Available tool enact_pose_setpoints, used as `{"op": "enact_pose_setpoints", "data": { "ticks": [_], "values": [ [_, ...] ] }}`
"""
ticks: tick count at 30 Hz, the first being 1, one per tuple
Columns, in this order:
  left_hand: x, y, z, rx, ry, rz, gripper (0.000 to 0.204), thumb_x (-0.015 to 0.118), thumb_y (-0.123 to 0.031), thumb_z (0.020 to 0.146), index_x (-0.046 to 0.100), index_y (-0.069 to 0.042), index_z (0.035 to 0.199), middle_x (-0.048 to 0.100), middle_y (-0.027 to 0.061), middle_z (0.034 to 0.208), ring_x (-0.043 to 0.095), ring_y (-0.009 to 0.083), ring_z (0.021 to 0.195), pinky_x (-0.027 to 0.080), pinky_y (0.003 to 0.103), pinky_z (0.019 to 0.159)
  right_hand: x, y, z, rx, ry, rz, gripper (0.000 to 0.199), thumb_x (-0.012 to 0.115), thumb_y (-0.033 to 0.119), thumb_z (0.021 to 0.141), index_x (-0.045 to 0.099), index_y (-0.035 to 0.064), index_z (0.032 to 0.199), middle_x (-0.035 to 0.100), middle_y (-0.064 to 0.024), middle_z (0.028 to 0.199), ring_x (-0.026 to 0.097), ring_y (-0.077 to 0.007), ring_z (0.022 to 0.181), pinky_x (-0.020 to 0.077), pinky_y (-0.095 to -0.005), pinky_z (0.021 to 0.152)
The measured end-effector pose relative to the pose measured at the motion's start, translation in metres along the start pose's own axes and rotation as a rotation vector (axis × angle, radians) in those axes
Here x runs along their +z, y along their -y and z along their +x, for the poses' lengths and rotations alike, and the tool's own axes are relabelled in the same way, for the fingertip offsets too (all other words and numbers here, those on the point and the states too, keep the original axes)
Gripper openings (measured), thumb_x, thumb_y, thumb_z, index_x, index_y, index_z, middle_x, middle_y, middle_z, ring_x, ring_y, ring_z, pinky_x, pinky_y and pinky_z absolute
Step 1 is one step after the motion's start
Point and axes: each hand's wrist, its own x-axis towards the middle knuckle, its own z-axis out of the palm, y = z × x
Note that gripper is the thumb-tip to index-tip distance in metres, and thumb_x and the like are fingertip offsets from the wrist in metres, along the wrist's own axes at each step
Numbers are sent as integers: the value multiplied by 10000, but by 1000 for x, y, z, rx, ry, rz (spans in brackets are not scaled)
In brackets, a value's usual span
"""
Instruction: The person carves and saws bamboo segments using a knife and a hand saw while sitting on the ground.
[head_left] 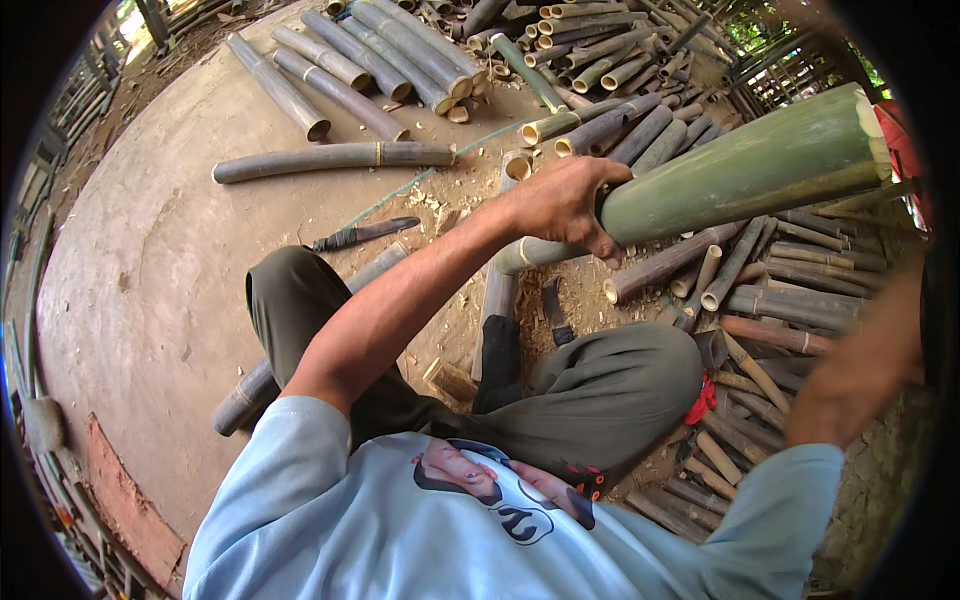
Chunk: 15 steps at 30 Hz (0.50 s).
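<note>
Fingers [608, 173] of our left hand [556, 203] clasp a thick green bamboo tube [745, 175] tilted toward the brown earthen floor's [150, 260] right edge, a positioning step, we judge, needing a steady hold next, our right hand unseen, its grip unclear.

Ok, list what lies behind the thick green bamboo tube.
Cut bamboo pieces show past its upper edge, and more past its lower edge. Whatever the green tube and the left hand gripping it cover cannot be seen.
</note>
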Motion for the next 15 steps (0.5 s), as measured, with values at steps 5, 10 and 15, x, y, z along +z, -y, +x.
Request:
{"op": "enact_pose_setpoints", "data": {
  "ticks": [5, 10, 15],
  "values": [
    [-2, 0, 4, 33, -46, 69, 757, 955, -242, 540, 652, -21, 1197, 689, 186, 1146, 657, 337, 1117, 510, 453, 958, 17, -19, -10, 304, -168, 222, 563, 395, 439, 1058, 502, 68, 1468, 620, -177, 1354, 614, -290, 1175, 430, -407, 1078],
    [22, 6, 2, 122, -233, -79, 835, 935, -267, 589, 555, -32, 1294, 647, 177, 1165, 614, 335, 1154, 491, 438, 992, -47, -103, -63, 346, -567, 503, 677, 368, 549, 1030, 457, 55, 1484, 547, -178, 1438, 504, -293, 1315, 378, -446, 1126],
    [68, 1, 2, -10, -556, -69, 700, 889, -263, 646, 537, -83, 1224, 643, 157, 1077, 643, 351, 1056, 519, 453, 912, 22, -141, -85, 377, -872, 814, 714, 365, 596, 1015, 445, 45, 1460, 517, -173, 1446, 454, -287, 1360, 361, -463, 1124]
  ]
}}
